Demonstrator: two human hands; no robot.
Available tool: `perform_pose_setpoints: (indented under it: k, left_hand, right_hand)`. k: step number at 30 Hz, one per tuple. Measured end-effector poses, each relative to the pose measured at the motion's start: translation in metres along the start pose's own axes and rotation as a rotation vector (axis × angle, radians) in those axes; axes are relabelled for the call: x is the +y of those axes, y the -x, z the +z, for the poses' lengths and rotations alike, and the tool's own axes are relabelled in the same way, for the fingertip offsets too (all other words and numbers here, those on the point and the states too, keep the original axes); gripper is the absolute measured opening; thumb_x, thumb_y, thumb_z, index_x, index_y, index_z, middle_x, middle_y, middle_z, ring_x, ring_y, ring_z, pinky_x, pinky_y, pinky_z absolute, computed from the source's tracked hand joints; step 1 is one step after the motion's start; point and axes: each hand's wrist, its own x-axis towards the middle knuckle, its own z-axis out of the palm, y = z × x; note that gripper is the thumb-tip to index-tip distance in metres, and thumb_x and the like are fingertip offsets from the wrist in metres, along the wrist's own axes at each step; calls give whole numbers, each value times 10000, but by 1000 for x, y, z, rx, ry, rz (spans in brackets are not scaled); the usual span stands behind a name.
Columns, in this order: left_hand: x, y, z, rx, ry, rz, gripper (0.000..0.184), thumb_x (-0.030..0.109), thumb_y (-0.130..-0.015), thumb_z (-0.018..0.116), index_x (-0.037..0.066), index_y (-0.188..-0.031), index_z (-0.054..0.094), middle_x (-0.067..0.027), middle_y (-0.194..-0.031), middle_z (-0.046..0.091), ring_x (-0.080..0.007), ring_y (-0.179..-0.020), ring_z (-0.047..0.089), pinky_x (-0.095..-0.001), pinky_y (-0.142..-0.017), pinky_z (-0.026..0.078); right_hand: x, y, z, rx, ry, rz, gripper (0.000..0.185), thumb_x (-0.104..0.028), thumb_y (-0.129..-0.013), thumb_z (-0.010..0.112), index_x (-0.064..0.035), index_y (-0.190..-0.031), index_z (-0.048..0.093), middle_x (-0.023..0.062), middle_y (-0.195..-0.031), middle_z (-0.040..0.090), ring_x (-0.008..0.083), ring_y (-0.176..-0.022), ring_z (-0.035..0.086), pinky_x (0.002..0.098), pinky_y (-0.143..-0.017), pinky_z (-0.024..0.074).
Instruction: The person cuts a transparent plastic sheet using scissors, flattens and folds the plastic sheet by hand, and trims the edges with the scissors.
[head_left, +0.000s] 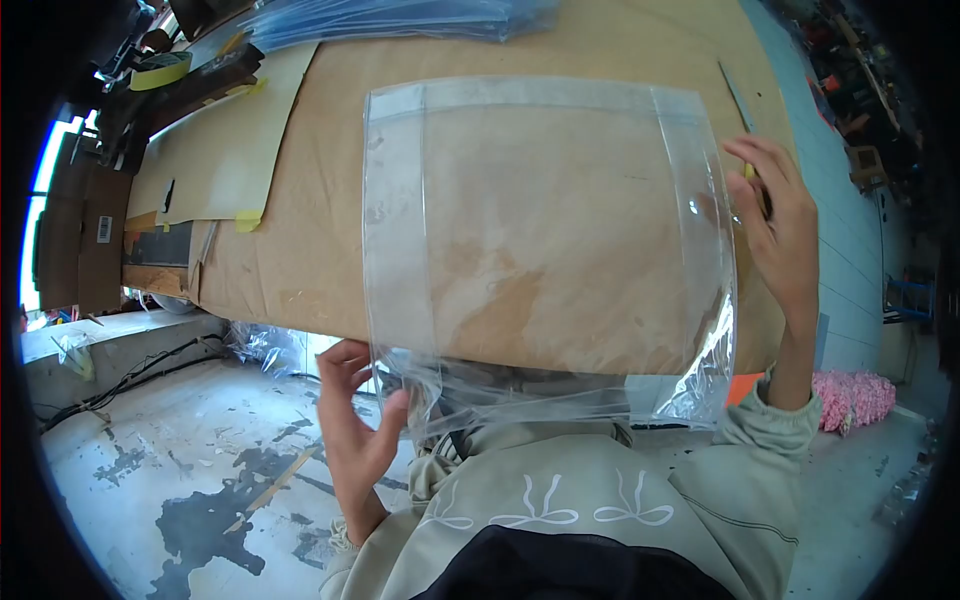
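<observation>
A brown-covered surface [330, 230] carries a clear plastic sheet [560, 200], nearly square, its longer axis unclear, its crumpled edge hanging toward the person. Blue film [400, 22] lies beyond; tan card [225, 150] flanks it at left. The left hand [358, 425], fingers spread, nears 1 corner; the right hand [780, 215], fingers parted, hovers by a bladed tool [738, 97], its grip unclear.

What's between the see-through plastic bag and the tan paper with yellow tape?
The head view shows only bare brown tabletop between the bag and the paper.
</observation>
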Motion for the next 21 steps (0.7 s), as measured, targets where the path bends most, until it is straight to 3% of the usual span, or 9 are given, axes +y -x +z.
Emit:
perform_pose_setpoints:
  k: [2, 5, 8, 11, 14, 17, 18, 20, 21]
  left_hand:
    - [-4, 1, 3, -128, 173, -104, 340, 69, -796, 660, -43, -1069, 491, -112, -983, 615, -188, -828, 584, -299, -785, 451]
    - [-12, -1, -5, -341, 41, -47, 275, 40, -815, 645, -38, -1032, 494, -96, -881, 636, -167, -765, 577, -283, -752, 449]
    - [-6, -4, -3, -322, 115, 43, 204, 27, -835, 628, -25, -983, 498, -74, -790, 629, -141, -709, 550, -265, -708, 443]
    - [3, -9, -8, -306, 159, 59, 191, 4, -839, 609, -31, -998, 509, -65, -758, 614, -132, -698, 551, -256, -691, 442]
    - [28, -22, -20, -353, 106, 80, 235, -11, -838, 600, -42, -1059, 527, -62, -739, 601, -126, -679, 553, -250, -670, 443]
    - [58, -61, -25, -376, -137, 292, 362, 2, -817, 634, -31, -1166, 541, -75, -731, 576, -115, -676, 549, -242, -637, 443]
    - [54, -82, -27, -276, -309, 503, 389, 21, -820, 641, -25, -1192, 539, -83, -775, 582, -110, -720, 559, -255, -648, 451]
    - [82, -120, -9, -75, -123, 345, 423, 67, -841, 635, 27, -1249, 532, -96, -882, 607, -154, -828, 583, -292, -749, 462]
    - [80, -141, -4, 47, -290, 690, 438, 101, -840, 641, 42, -1258, 522, -125, -987, 615, -206, -916, 586, -309, -788, 461]
  right_hand:
    - [5, -20, 10, -24, 21, -217, 345, -266, -921, 547, -3, -1142, 582, 153, -1198, 560, 332, -1073, 561, 368, -914, 437]
    - [6, -61, 34, -53, 14, -436, 447, -353, -904, 554, -19, -1201, 548, 164, -1234, 547, 337, -1114, 538, 358, -939, 419]
    - [14, -97, 66, -47, 66, -563, 510, -379, -869, 600, -27, -1233, 530, 164, -1195, 554, 308, -1053, 553, 350, -900, 427]
    - [1, -103, 52, -288, -10, -366, 486, -393, -849, 626, -27, -1166, 572, 144, -996, 601, 290, -893, 567, 355, -796, 445]
    - [8, -101, 25, -498, 7, -392, 390, -357, -843, 646, -11, -1015, 598, 73, -747, 551, 203, -697, 531, 315, -641, 428]
    - [28, -77, -10, -528, -188, -81, 306, -315, -848, 650, -18, -879, 580, 1, -642, 483, 113, -590, 490, 254, -535, 379]
    - [36, -64, -25, -458, -314, 26, 284, -302, -857, 644, -27, -863, 573, -16, -654, 473, 82, -568, 462, 232, -512, 353]
    - [50, -29, -49, -259, -481, 235, 246, -283, -883, 618, -43, -854, 572, -35, -674, 474, 55, -544, 444, 206, -487, 340]
    - [55, -8, -59, -127, -521, 335, 231, -277, -900, 597, -50, -863, 578, -37, -681, 486, 59, -542, 453, 202, -486, 352]
